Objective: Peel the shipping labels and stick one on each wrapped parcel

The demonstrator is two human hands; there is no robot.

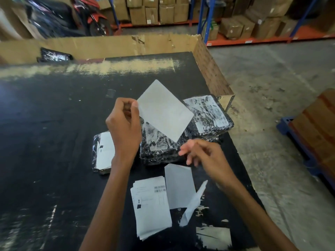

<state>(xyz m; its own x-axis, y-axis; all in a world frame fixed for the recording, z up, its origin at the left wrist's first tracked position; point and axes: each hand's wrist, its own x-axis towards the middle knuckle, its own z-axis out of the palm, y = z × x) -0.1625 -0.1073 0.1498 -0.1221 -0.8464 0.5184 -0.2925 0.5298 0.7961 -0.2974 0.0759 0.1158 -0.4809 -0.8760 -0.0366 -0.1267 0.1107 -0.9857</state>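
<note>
1. Bottom centre of the frame: a stack of unpeeled shipping labels (151, 205) lies on the black table (45, 124), barcodes showing at its top edge. Just right of it are a blank backing sheet (179, 187) and a curled backing strip (194, 201).
2. Right of centre, the right hand (204, 156) hovers with fingers spread apart, holding nothing. It's blurred, so I can't say more.
3. Centre left, the left hand (125, 127) has thumb and fingers pinched on one corner of a white label sheet (165, 110), held up tilted over the parcels. Only a blank side shows.
4. Below it sits the middle wrapped parcel (159, 147); the right parcel (208, 116) is beside it, touching or nearly. I can't tell whether either carries a label. The left parcel (103, 151), partly behind the forearm, clearly has one.
5. My guess: the peel is done and sticking is up. Next move needs both hands lowering the sheet flat and smoothing it down.
6. Upper left, another wrapped parcel (54, 56) rests against the cardboard wall (108, 46).
</note>
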